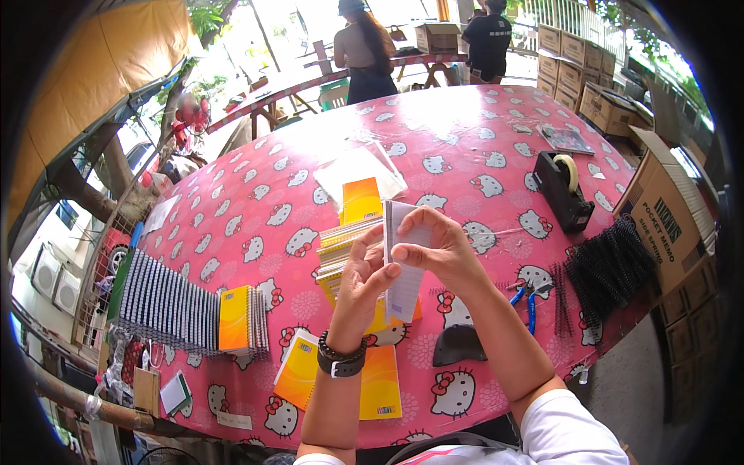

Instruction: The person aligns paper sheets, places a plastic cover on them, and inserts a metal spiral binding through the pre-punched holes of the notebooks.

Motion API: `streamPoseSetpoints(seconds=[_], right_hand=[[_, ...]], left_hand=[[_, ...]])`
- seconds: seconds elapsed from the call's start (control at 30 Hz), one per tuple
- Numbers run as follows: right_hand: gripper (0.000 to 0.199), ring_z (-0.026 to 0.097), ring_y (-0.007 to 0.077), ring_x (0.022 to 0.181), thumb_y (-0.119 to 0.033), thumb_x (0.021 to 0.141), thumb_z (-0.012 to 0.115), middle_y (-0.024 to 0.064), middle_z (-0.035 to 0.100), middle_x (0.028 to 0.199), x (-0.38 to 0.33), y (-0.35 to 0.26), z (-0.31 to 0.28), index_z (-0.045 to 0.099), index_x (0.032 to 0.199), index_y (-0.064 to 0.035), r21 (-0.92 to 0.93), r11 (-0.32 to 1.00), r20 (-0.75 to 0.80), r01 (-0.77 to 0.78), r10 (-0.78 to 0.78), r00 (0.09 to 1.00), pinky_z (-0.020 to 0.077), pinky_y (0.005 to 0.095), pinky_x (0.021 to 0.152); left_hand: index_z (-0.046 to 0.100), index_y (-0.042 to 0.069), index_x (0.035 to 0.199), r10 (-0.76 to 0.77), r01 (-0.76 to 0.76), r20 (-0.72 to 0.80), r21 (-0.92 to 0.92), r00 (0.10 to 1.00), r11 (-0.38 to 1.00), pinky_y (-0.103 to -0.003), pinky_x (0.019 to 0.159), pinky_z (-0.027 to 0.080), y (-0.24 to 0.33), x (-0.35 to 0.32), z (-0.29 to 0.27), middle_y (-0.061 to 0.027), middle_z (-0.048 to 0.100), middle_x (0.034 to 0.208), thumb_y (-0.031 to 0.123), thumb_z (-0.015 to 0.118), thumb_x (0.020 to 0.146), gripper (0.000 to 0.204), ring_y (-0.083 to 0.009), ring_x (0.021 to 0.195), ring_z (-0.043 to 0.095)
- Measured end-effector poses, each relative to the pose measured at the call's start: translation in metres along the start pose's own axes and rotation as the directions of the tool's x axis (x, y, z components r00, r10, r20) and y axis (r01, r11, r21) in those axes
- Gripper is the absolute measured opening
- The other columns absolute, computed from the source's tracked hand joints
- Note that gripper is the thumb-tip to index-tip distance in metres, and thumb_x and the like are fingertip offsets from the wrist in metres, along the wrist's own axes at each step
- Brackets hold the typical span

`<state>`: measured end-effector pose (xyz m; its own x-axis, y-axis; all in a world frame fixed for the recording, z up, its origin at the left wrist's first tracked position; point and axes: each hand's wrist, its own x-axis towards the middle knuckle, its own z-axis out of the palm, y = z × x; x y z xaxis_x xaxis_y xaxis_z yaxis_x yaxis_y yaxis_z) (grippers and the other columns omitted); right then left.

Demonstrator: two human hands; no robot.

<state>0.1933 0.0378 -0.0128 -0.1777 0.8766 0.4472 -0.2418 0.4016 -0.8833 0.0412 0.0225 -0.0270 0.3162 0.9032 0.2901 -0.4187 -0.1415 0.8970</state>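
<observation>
Between my two hands a small notepad (406, 288) stands upright, lined pages showing. My left hand (361, 271) grips its left edge, fingers behind and thumb toward the page; a dark watch or band is on that wrist. My right hand (435, 239) curls over the upper right part, its thumb near the left edge. Just behind my left hand is a stack of yellow-edged notepads (333, 252), partly hidden. A yellow-orange notepad (359, 198) lies beyond it. Closer to me, two more yellow-orange covers (381, 391) lie flat beside my left forearm.
To the left runs a long row of spiral-bound notepads (167, 298). On the right are blue-handled pliers (531, 310), black spiral coils (612, 267), a tape dispenser (564, 190) and an open carton (668, 221). A black curved object (459, 345) sits near my right forearm. Two people stand far off.
</observation>
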Motion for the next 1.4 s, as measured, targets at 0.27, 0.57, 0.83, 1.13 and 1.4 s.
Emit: streamPoseSetpoints(seconds=[0.27,0.57,0.83,1.13,1.4], right_hand=[[0.038,0.053,0.0044,0.074,-0.027,0.07,0.079,-0.0015,0.057,0.078,0.001,0.002,-0.002,0.05,0.084,-0.0077,0.046,0.997,0.01,-0.066,0.066,0.998,0.0422,0.0201,0.062],[0.039,0.051,0.0037,0.071,-0.03,0.069,0.079,-0.0021,0.055,0.075,0.001,-0.001,0.0,0.049,0.082,-0.008,0.072,0.995,-0.005,-0.069,0.07,0.998,0.0408,0.0188,0.058],[0.034,0.053,0.0035,0.072,-0.024,0.071,0.078,-0.0024,0.057,0.076,0.001,-0.002,0.0,0.051,0.083,-0.0088,0.047,0.995,-0.026,-0.084,0.085,0.996,0.0404,0.0183,0.06],[0.03,0.054,0.0025,0.072,-0.018,0.072,0.077,-0.0027,0.058,0.076,0.001,-0.001,0.0,0.051,0.083,-0.0086,0.011,0.997,-0.038,-0.081,0.081,0.996,0.0403,0.0171,0.06],[0.029,0.053,0.0055,0.074,-0.02,0.074,0.075,-0.0003,0.055,0.08,0.001,0.0,-0.002,0.05,0.082,-0.0077,0.006,0.997,-0.036,-0.076,0.076,0.996,0.0428,0.0207,0.061]], left_hand=[[0.029,0.001,0.132,0.002,-0.003,0.014,0.028,1.0,1.0,-0.031,0.09,0.041,-0.002,0.0,-0.001,-0.014,0.056,0.111,0.02,0.065,0.08,0.066,-0.0178,0.104,0.054],[0.029,0.001,0.132,0.015,-0.015,0.021,0.007,1.0,1.0,-0.031,0.089,0.041,-0.004,0.001,-0.003,-0.0147,0.057,0.111,0.018,0.063,0.081,0.064,-0.018,0.104,0.054],[0.029,0.001,0.131,0.013,-0.013,0.006,0.009,1.0,1.0,-0.03,0.089,0.041,-0.004,0.001,-0.002,-0.0145,0.057,0.11,0.02,0.063,0.081,0.063,-0.0174,0.104,0.054],[0.029,0.001,0.132,0.003,-0.003,0.004,0.009,1.0,1.0,-0.03,0.089,0.04,-0.004,0.001,-0.003,-0.0141,0.057,0.111,0.02,0.062,0.082,0.063,-0.0167,0.103,0.054],[0.032,0.002,0.129,-0.025,0.028,0.022,-0.153,0.999,0.988,-0.029,0.086,0.043,-0.009,0.002,-0.01,-0.0115,0.057,0.109,0.024,0.064,0.081,0.062,-0.0159,0.1,0.055]])
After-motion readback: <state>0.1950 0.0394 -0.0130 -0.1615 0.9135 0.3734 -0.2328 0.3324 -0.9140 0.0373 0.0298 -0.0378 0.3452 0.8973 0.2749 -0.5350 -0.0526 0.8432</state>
